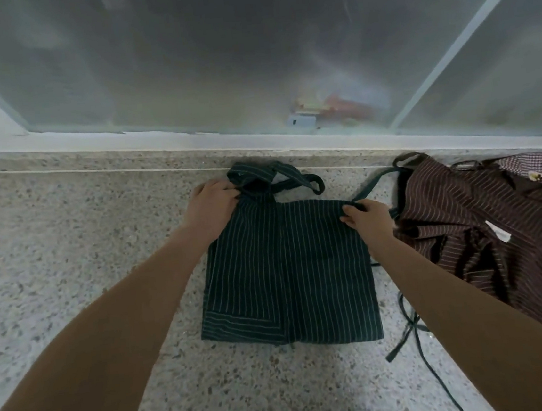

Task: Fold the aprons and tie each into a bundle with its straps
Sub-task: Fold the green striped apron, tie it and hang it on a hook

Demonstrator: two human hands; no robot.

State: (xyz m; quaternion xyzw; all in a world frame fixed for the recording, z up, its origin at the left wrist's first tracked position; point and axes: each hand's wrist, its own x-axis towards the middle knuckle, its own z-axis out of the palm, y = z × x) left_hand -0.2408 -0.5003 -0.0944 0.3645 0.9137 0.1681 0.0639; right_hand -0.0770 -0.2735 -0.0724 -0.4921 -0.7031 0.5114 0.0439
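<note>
Green apron (290,270): It lies folded into a flat square on the floor in front of me, with white stripes. Its bib and neck loop (297,180) are bunched at 12 o'clock.
Feel: I think it is light, soft and floppy. It will sag and slide open if I lift only one corner.
Left hand (211,205): My fingers are curled on the top corner at 11 o'clock, gripping the cloth by the bib.
Right hand (366,215): It pinches the top corner at 1 o'clock, right where a strap (372,183) starts.
Where to hold: I think the two top corners are best, so the fold stays even.
Loose straps (409,328): They trail on the floor at 4 o'clock. They look thin and could tangle.
Brown apron (486,233): It sits in a crumpled heap at 3 o'clock, touching the green one's strap. It is not folded yet.
Floor (68,260): Speckled stone, hard and flat, good for pressing folds.
Room: A low frosted window (247,57) with a pale frame runs along 12 o'clock.
</note>
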